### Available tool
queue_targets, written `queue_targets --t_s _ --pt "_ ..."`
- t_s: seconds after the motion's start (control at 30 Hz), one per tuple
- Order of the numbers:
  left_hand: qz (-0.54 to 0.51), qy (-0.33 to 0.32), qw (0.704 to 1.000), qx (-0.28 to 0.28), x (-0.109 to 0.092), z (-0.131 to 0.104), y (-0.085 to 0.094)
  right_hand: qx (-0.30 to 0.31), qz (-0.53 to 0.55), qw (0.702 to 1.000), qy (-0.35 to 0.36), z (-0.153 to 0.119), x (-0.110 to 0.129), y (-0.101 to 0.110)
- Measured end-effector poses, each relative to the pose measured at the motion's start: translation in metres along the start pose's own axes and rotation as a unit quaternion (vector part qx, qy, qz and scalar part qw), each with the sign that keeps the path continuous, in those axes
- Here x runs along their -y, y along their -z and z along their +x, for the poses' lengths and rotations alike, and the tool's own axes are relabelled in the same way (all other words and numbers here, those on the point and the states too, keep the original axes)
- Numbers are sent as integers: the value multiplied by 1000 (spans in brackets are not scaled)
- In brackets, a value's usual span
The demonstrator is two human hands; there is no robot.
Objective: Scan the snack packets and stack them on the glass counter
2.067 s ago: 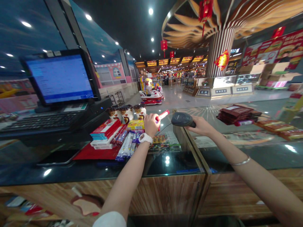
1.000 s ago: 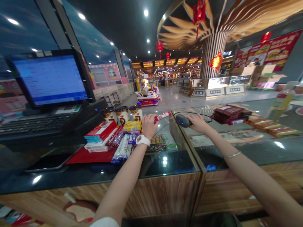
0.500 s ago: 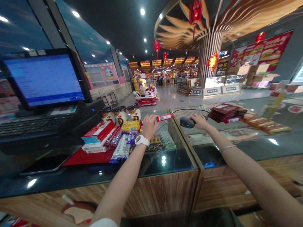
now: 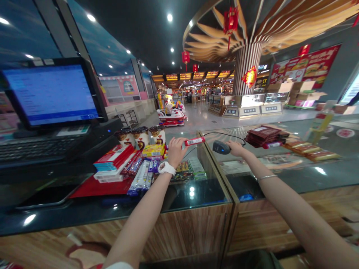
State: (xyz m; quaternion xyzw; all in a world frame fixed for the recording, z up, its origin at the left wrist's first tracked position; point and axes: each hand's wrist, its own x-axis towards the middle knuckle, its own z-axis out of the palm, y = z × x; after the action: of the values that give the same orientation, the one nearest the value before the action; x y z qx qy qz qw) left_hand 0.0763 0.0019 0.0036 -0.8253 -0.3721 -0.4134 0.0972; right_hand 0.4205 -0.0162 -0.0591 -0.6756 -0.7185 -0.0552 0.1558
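Between the red tube (image 4: 195,141) in the left hand (image 4: 176,151) and the barcode scanner (image 4: 221,148) in the right hand (image 4: 236,148) I see only a narrow gap, while nearer to the person the glass countertop (image 4: 207,192) gives a wider passage. Leftward, the yellow box (image 4: 153,150), the red boxes (image 4: 114,157) and three cups (image 4: 141,138) block the way; behind the scanner, a black cable (image 4: 224,133) is arching toward the pile of dark-red packets (image 4: 263,136).

A display-case panel (image 4: 232,111) appears to read "名烟"; other lettering is too blurred.
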Motion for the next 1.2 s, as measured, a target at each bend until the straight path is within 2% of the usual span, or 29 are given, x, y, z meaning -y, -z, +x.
queue_targets --t_s 0.1,0.2,0.37,0.47,0.57,0.7,0.93,1.07,1.2 --pt "-5 -4 1000 -2 0 0 0 -27 45 998 26 1 0 7" --pt "-6 -6 1000 -5 0 -1 0 -95 113 987 62 1 8 20" --pt "-9 -27 1000 -9 -5 -2 -1 -208 191 948 149 -4 50 39" --pt "-11 -34 999 -5 -8 -2 -2 -212 207 937 185 -11 74 44" --pt "-12 -29 999 8 -10 -2 -2 -194 212 937 198 -16 87 45" --pt "-11 -33 999 18 -13 -3 -1 -191 221 932 215 -17 92 43" --pt "-20 -25 999 10 -15 -4 6 -217 260 920 198 -14 99 36" --pt "-1 -15 1000 16 -7 1 18 -213 266 917 205 -8 107 37" --pt "28 -12 999 27 11 5 34 -197 252 924 210 9 122 38"
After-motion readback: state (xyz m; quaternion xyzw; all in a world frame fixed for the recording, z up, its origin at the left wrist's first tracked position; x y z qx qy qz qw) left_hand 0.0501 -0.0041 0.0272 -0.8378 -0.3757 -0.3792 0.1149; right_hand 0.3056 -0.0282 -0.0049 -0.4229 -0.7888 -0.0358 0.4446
